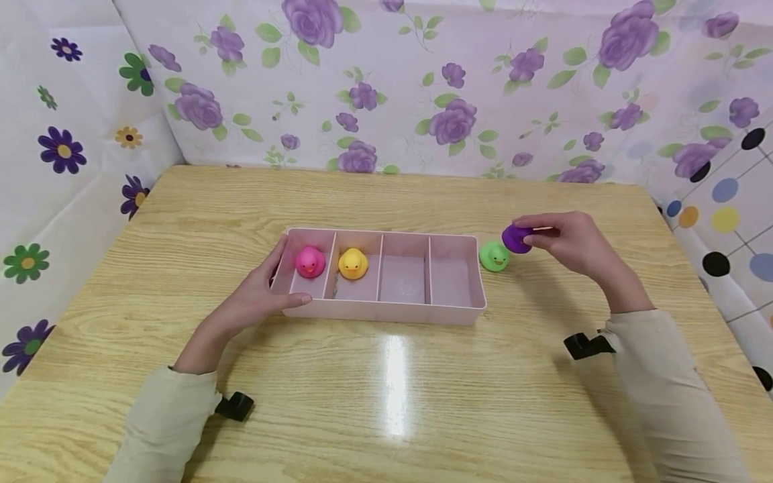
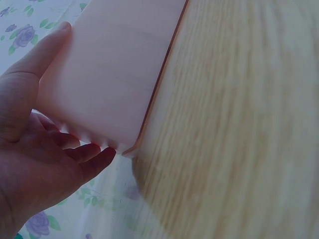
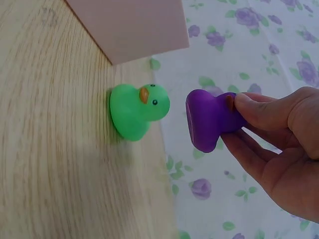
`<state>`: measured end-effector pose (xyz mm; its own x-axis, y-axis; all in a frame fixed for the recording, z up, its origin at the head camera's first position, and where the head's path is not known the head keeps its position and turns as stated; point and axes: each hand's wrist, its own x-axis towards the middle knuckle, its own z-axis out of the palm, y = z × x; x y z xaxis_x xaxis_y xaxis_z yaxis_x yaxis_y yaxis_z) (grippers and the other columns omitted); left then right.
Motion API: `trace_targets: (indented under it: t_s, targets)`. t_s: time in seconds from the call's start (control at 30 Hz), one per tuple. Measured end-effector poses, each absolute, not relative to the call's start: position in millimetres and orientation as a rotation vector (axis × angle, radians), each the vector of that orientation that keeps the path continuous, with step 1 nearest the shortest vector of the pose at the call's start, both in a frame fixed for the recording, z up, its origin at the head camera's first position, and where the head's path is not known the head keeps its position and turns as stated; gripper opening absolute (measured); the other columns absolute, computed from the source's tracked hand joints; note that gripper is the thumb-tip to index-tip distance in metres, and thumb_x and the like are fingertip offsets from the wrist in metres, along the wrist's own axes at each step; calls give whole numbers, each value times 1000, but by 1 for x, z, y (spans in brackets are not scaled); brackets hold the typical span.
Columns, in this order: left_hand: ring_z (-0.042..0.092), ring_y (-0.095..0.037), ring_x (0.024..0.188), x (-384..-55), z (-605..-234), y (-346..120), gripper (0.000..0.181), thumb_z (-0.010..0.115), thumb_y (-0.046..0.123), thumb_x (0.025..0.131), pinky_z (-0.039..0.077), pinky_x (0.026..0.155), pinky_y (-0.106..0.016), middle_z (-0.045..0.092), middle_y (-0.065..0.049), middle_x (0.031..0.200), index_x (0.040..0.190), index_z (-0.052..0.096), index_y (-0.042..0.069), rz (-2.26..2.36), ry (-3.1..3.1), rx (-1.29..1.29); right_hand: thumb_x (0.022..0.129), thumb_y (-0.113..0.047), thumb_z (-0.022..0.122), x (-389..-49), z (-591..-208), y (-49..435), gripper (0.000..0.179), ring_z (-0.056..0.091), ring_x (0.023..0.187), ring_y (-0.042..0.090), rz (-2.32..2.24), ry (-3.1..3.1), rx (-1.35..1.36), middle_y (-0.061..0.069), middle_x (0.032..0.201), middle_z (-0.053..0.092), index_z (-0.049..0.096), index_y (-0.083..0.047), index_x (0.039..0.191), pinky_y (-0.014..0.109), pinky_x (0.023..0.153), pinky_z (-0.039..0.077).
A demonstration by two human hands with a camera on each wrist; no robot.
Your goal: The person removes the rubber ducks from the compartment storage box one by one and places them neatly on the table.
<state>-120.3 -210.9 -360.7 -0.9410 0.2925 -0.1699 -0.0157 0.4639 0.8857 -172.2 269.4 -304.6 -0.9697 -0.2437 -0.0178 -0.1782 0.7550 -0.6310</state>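
Observation:
A purple rubber duck point(image 3: 212, 119) is pinched by its head between the thumb and fingers of my right hand point(image 1: 564, 241), raised above the table. Just left of it, a green rubber duck point(image 1: 494, 257) stands on the tabletop beside the right end of a pink divided box point(image 1: 386, 311). My left hand point(image 1: 256, 295) holds the box's left end, thumb along the front wall and fingers at the end wall, as the left wrist view also shows. Inside the box, a pink duck point(image 1: 311, 262) sits in the leftmost compartment and a yellow duck point(image 1: 353, 263) in the one beside it.
The wooden table point(image 1: 338, 402) has its far edge against a flowered cloth backdrop point(image 1: 398, 80). Patterned sheets also hang at the left and right sides. Small black devices point(image 1: 235, 406) are worn at both wrists.

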Motion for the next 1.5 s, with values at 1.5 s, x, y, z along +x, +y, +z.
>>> trace_targets:
  t_s: [1.5]
  targets:
    - [6,-28,145,-121,-363,-210,109,77,22,83,12,113,-55,1,-10,161,156,-5,19,1487,2417,246,92,-4,65,-171,-355,306,39,58,111,41,-1124,2668,-268,29,130,53,59,3,129,22,79,52]
